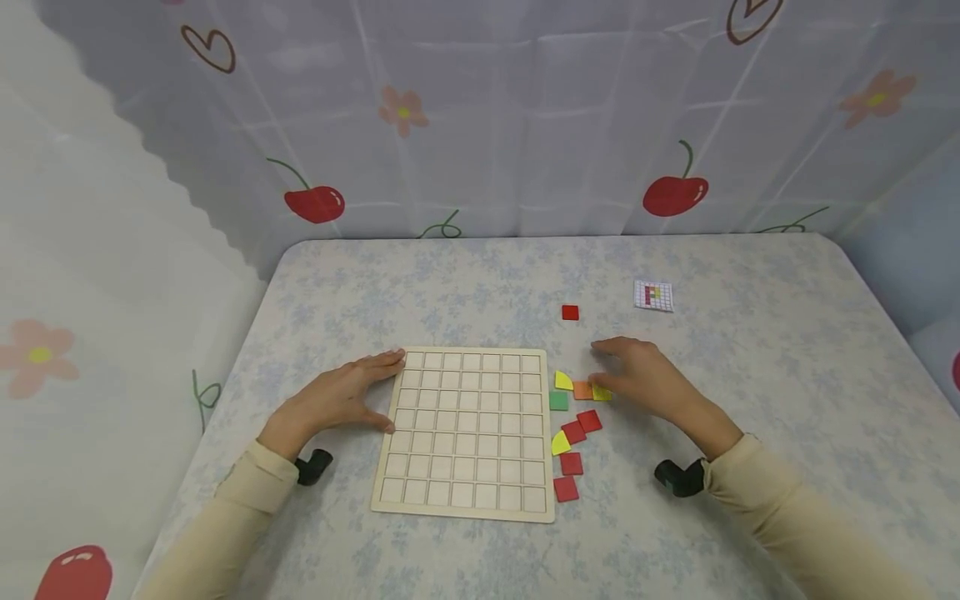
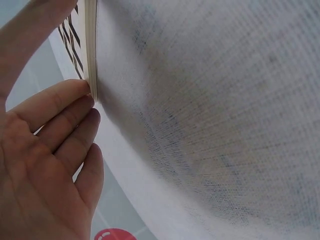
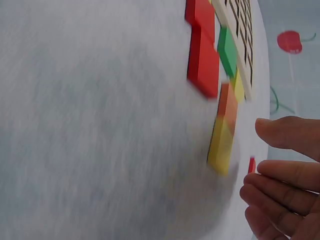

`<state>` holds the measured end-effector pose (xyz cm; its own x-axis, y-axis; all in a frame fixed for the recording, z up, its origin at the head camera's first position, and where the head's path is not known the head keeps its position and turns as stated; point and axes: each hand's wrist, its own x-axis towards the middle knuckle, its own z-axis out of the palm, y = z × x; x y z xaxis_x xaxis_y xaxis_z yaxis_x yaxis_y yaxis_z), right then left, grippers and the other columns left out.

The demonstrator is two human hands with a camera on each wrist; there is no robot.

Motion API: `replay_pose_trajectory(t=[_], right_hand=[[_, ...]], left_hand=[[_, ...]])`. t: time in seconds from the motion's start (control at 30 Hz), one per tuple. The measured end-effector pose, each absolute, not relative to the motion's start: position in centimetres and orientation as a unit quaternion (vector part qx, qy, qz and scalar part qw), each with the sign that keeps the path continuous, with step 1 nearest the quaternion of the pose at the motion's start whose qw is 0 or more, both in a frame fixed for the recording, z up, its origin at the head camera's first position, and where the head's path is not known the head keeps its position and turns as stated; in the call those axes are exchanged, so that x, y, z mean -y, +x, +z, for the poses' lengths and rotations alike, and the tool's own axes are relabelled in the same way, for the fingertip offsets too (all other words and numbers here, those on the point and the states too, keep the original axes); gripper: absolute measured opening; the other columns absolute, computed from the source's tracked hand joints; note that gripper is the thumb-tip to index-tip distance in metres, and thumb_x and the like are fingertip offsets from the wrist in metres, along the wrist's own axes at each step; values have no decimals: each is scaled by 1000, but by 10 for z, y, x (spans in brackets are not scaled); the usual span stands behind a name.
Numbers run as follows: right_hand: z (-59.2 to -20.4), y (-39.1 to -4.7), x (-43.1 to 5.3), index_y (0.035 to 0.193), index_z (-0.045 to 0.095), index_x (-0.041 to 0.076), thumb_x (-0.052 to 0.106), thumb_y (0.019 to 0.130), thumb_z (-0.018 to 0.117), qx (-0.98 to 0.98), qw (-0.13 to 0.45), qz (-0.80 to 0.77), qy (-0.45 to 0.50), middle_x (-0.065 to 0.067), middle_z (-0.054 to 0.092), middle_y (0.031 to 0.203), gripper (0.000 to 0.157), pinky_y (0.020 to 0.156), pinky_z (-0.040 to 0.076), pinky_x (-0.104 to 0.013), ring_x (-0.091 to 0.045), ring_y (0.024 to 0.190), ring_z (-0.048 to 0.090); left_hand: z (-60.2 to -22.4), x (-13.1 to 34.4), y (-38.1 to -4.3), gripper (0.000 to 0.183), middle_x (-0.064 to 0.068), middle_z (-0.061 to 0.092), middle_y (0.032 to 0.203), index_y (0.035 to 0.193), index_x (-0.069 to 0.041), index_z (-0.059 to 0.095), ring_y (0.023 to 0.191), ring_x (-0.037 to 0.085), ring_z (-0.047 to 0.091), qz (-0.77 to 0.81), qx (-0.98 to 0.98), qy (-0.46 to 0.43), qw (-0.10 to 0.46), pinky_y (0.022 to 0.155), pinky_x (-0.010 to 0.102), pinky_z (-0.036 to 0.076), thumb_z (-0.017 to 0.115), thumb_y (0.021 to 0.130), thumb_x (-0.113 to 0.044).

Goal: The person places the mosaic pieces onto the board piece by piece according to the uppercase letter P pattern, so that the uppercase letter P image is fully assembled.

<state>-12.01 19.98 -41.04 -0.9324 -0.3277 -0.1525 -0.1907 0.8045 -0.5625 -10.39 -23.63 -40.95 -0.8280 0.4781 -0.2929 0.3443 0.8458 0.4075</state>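
Note:
A pale wooden board [image 1: 465,429] with a grid of square cells lies on the table. At its left edge, my left hand [image 1: 341,400] touches the rim with fingertips and thumb, the fingers nearly straight. My right hand [image 1: 648,379] hovers just right of the board, holding nothing, with thumb and fingers apart in the right wrist view. Closest to it are a yellow tile [image 1: 602,395] and an orange tile [image 1: 582,390], side by side. A green tile [image 1: 558,401] and a yellow rounded tile [image 1: 562,381] lie by the board's right edge.
Several red tiles [image 1: 572,463] and another yellow rounded tile [image 1: 560,443] lie along the board's lower right side. One red tile [image 1: 570,312] sits farther back. A small card with a coloured grid pattern [image 1: 653,296] lies at the back right.

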Motion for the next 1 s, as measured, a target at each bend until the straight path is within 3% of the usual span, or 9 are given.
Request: replay_pose_trajectory(t=[0.27,0.43,0.67,1.0], right_hand=[[-417,-117,-172,121,69,-1,13,88,71,-924,122,-321,-168,-12,69,114,36,80,56,-40,-28,101,62],[-422,-116,-163,114,73,0,9,88,72,-927,109,-308,-185,-8,71,106,27,80,57,-38,-23,95,65],[-419,-113,-156,113,73,-1,6,88,72,-937,109,-271,-191,-9,70,109,27,84,56,-40,-23,94,65],[-419,-112,-148,110,73,-2,5,87,73,-947,91,-238,-197,-11,68,103,24,72,54,-31,-19,81,58]], left_hand=[[-411,235,-104,107,5,25,161,154,-10,34,143,38,30,172,-942,210,198,105,58,37,87,68,-44],[-412,234,-104,106,7,26,161,153,-8,35,142,38,31,167,-942,216,194,105,58,38,88,68,-43],[-411,232,-105,105,10,27,160,152,-5,37,143,36,31,164,-942,224,187,106,55,38,89,67,-40],[-410,232,-106,105,9,27,160,152,-6,37,143,34,30,168,-943,218,189,108,54,37,89,67,-40]])
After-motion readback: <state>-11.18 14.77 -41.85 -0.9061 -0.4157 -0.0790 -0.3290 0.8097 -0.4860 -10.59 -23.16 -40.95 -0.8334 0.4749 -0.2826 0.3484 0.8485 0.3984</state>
